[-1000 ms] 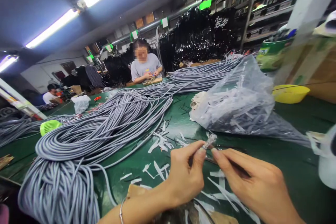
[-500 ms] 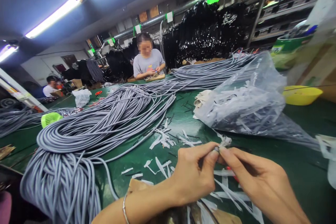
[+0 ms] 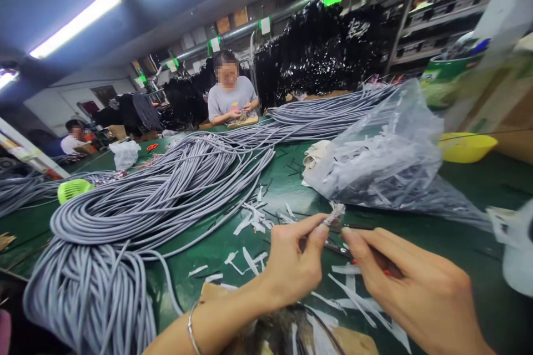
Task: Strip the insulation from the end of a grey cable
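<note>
Over the near edge of the bench (image 3: 458, 188), the left hand (image 3: 291, 266) has its grip pinched together on a frayed white tuft (image 3: 334, 212) at a thin wire's end. The right hand (image 3: 416, 294) sits just beside it; whether its grip is clamped on anything, I cannot tell. A hard tug could likely tear the tuft off short, or drop it among the white scraps (image 3: 254, 224) near the grey cable coils (image 3: 145, 205).

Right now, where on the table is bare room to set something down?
Bare green table lies between right hand and plastic bag, and between bag and yellow bowl. Crowded: grey cable coils at left, white scraps by the left hand.
</note>
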### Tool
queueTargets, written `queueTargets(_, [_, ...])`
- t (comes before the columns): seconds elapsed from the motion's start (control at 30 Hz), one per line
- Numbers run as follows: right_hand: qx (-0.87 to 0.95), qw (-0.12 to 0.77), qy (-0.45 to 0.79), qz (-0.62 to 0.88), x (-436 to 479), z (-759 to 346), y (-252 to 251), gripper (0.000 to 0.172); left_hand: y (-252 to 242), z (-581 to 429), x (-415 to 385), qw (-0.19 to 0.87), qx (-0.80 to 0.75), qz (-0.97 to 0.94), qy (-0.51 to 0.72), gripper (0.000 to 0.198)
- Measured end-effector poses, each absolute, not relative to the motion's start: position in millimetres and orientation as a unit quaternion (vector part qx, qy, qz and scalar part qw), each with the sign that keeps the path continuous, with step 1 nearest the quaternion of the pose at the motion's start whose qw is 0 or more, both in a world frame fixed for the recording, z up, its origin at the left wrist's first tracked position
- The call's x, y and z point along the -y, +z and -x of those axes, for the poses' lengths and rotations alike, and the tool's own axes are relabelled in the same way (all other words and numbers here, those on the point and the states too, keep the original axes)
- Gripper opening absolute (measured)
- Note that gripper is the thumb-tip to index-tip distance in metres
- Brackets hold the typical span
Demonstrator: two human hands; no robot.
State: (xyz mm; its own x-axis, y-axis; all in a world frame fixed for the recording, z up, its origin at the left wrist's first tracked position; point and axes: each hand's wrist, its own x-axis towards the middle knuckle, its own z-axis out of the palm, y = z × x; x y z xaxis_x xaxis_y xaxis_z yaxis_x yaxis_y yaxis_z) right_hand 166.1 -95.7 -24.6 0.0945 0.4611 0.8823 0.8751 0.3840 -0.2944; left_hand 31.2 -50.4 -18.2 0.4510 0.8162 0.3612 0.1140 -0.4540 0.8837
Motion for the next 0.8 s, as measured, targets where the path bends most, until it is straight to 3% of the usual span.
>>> queueTargets(0.63, [0.652, 0.503, -0.175, 0.540, 101.6, -162.4, -19.1, 0.035, -22.5, -30.8, 52.8, 0.321, -0.303, -0.792, 0.422, 0.034])
queueTargets(0.8, [0.656, 0.493, -0.208, 0.532, 100.3, -161.3, -23.0, 0.037, -22.0, -29.4, 52.4, 0.221, -0.276, -0.822, 0.447, 0.031])
